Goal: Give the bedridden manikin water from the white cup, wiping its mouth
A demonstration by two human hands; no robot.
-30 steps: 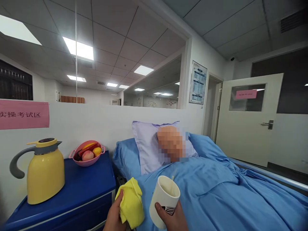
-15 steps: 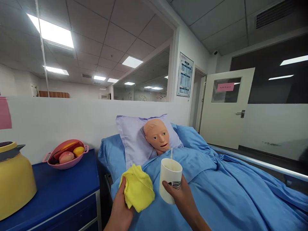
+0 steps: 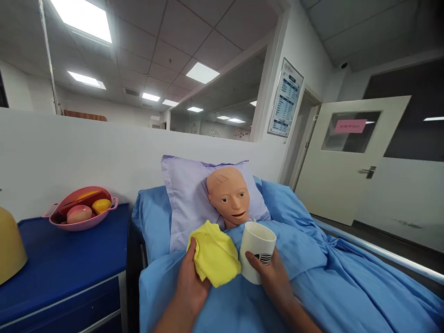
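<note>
A folded yellow cloth (image 3: 215,255) is held in my left hand (image 3: 194,289), thumb on top and fingers hidden beneath it. My right hand (image 3: 274,277) wraps round a white cup (image 3: 257,249) with black printed stripes, tilted slightly. A thin pale stick or straw (image 3: 255,220) shows just behind the cup's rim. Just beyond both hands lies a manikin's head (image 3: 229,194) with its mouth partly open. It rests on a lilac pillow (image 3: 185,194), and a blue quilt (image 3: 312,273) covers the body up to the neck.
On the left stands a dark blue bedside cabinet (image 3: 86,249), bearing a pink basket (image 3: 81,225) of fruit and a yellow thermos jug (image 3: 10,245) cut off by the frame. A bed rail (image 3: 381,249) runs along the right, with an open door (image 3: 347,175) beyond.
The view has shifted closer to the bed and tilted. Both hands, with cloth and cup, now appear further right and nearer the manikin's head. The jug has slid mostly out of frame.
</note>
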